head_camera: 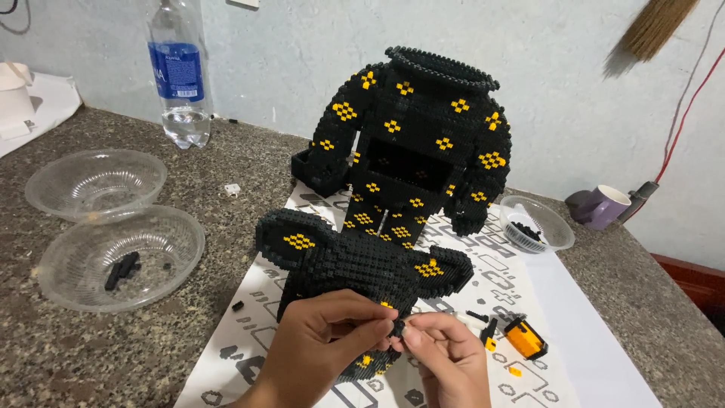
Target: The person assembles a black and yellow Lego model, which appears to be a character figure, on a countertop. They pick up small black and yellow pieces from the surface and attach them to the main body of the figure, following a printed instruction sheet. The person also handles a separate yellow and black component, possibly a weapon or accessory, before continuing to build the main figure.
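Both hands meet low in the middle of the view, over a printed instruction sheet [529, 302] spread on the speckled stone worktop [91, 355]. The left hand [321, 340] and the right hand [445, 355] are pinched together on one small black brick [397, 328], fingers of each side closed on it from opposite ends. The brick sits just in front of a black brick-built head [355, 261] with two rounded ears, each marked with a yellow diamond pattern (the head lies on the sheet, touching the left hand's knuckles).

Behind the head stands the black brick-built body [423, 143], upright, arms hanging, dotted with the same yellow pattern and with a square opening in its chest. To the right of the hands lie an orange brick separator tool [525, 338] and a few loose yellow and black pieces. A small clear bowl [538, 223] with black bricks sits beside the body's foot. On the left are two clear plastic bowls [121, 257], the nearer one holding some black bricks. A plastic water bottle [177, 72] stands by the wall, and a purple mug [604, 205] rests at the far right.
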